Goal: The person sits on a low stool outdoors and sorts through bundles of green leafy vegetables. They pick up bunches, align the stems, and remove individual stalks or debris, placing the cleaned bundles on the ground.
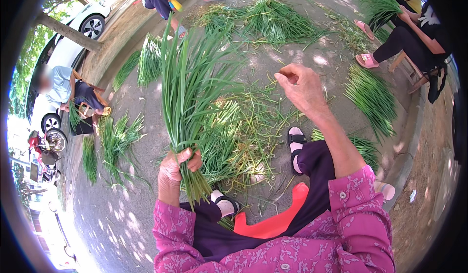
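My left hand point(179, 163) is closed around the pale lower stems of a bunch of garlic chives point(186, 86). Its long green leaves fan upward, and the cut ends hang below my fist. Raised on the right, my right hand point(301, 86) has its thumb and fingers curled together. A thin yellowish strand shows beside the fingertips; whether they pinch it is unclear. On the ground between my feet lies a loose heap of chives point(219, 148). Yellowed, tangled trimmings point(256, 141) spread over its right side.
I sit on a red plastic stool point(272, 223). Sorted chive bundles lie right point(371, 101) and left point(117, 141), with a larger pile point(274, 19) ahead. Other people sit around, one on a wooden chair point(404, 66). A curb point(400, 167) runs along the right; a white car point(78, 42) stands left.
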Demonstrator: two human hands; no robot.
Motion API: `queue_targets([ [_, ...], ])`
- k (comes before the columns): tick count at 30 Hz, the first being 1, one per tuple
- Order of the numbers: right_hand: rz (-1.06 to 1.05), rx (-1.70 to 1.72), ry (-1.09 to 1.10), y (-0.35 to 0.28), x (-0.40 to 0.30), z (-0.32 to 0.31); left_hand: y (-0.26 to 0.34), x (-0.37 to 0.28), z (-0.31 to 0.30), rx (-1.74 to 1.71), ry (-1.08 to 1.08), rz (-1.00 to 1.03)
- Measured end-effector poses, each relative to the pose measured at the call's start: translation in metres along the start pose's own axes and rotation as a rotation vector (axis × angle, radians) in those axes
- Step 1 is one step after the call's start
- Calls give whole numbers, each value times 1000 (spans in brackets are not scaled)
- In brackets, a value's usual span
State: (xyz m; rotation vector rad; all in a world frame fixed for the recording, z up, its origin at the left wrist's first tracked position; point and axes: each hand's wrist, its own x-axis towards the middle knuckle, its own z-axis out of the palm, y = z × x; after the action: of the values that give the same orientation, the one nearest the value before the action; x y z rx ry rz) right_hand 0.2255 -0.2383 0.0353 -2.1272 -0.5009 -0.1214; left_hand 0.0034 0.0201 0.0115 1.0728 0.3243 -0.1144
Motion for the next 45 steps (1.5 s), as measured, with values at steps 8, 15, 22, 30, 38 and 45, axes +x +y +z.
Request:
queue_targets([
  [8,26,-11,-73,-1,0,1,0,1,5,-9,-29,9],
  [15,-14,296,-231,-2,-2,3,0,2,2,33,-47,-29],
  [22,155,741,-573,-20,-4,2,0,1,6,17,8,-65],
  [30,48,797,-592,-22,-6,7,-2,2,8,13,17,-53],
  [38,32,684,-490,-13,-7,12,-2,5,9,53,-20,-59],
  [45,-183,190,-10,-12,-7,16,0,2,10,49,-19,-98],
])
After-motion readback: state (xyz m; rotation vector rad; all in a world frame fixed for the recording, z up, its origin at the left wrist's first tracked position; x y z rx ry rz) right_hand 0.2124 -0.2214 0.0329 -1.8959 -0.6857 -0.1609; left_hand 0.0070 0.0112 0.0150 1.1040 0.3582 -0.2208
